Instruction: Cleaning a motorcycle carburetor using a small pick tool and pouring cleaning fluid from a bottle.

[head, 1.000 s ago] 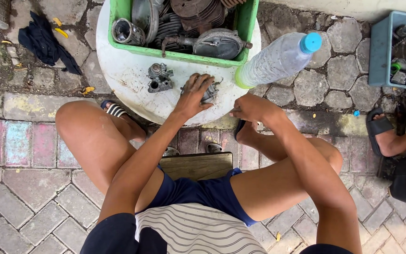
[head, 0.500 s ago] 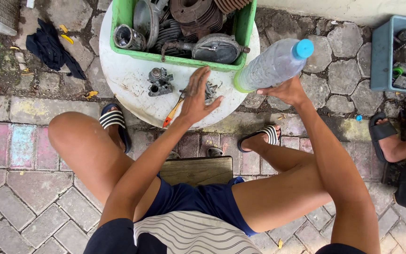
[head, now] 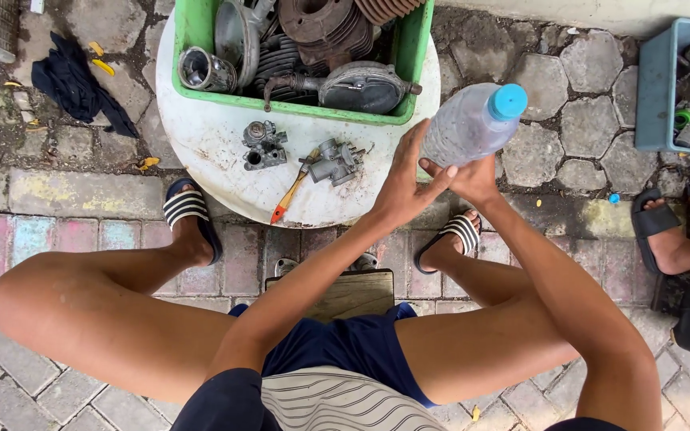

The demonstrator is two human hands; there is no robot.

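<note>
Both hands on plastic bottle (head: pixel 473 124): right hand (head: pixel 473 179) grips base, left hand (head: pixel 405 183) open against side.

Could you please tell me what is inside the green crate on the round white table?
The green crate holds greasy metal engine parts: finned cylinders, round covers, a short tube. Whatever lies beneath them is hidden.

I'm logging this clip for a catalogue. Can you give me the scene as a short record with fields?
Setting: paved ground, person seated at a round white table
Right hand: holds a clear plastic bottle with a blue cap, tilted
Left hand: open, fingers against the bottle's base
On table: green crate of metal engine parts, two small carburettor parts, an orange-handled tool
Nearby: dark cloth, blue crate, another person's sandalled foot
</note>
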